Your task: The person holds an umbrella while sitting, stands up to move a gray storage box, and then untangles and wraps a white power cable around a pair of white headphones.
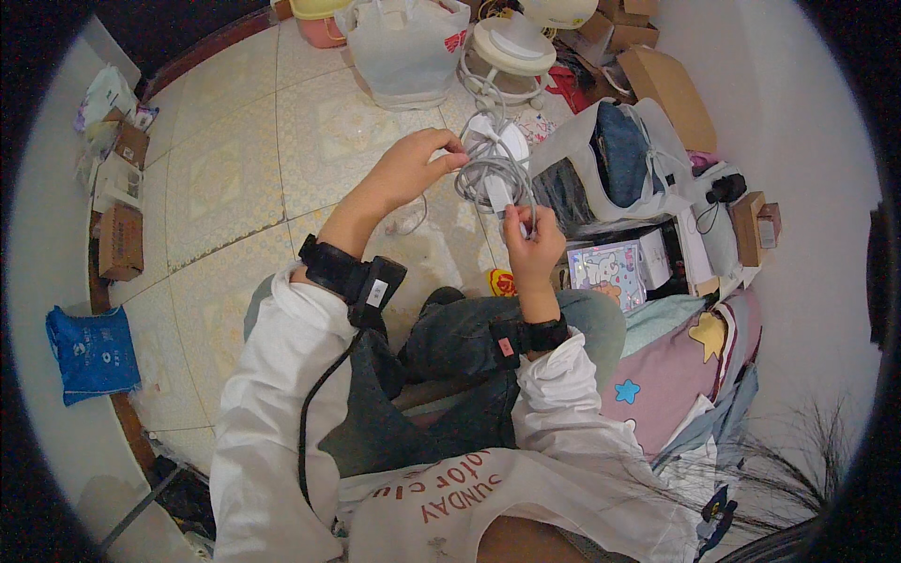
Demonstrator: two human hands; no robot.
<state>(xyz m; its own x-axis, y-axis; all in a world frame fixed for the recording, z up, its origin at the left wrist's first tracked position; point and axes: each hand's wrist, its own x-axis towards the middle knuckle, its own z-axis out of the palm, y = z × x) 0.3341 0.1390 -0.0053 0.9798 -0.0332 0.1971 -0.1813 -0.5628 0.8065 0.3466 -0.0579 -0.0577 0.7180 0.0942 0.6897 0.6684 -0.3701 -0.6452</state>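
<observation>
A grey cable [473,184] is wound in loose loops in front of me, above the floor. Within the loops is a white block [498,193], perhaps an adapter or plug. My right hand [533,238] pinches the lower end of the block and the cable strands beside it. At the coil's left edge, the thumb and fingers of my left hand [431,160] close on a strand; the fingertips partly overlap the loops. Behind the coil, a white round-edged thing [517,144] is partly hidden. A thin cable loop [422,217] dangles below my left hand.
A white stool-like stand [512,48] and a white plastic bag [405,60] stand ahead. To the right are a fabric storage bag [626,158] with folded clothes, a cartoon-printed box [607,271] and a pink star-patterned cloth [665,383]. Cardboard boxes [121,241] line the left wall.
</observation>
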